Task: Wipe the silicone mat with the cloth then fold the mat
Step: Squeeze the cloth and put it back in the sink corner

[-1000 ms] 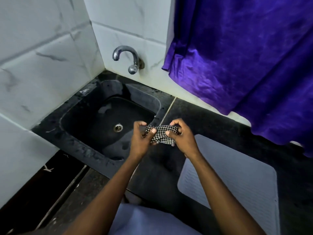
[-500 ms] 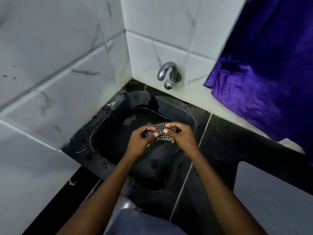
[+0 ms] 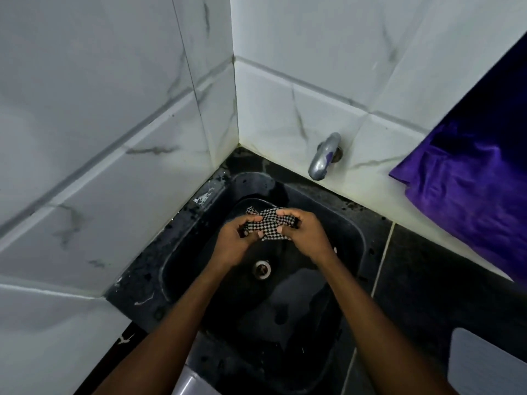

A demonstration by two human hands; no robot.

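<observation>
Black sink (image 3: 346, 228) with drain (image 3: 262, 269), wall tap (image 3: 323, 157), purple, seemingly satin curtain (image 3: 467, 192).

left hand (image 3: 231, 243), right hand (image 3: 305, 233), both hands gripping

blk/wht checked cloth (image 3: 268, 223), blk sink (image 3: 353, 232), purple curtain (image 3: 467, 189)

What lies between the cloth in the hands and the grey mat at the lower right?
In the head view: the sink basin's right rim, then bare dark counter. Nothing else lies between cloth and mat.
</observation>
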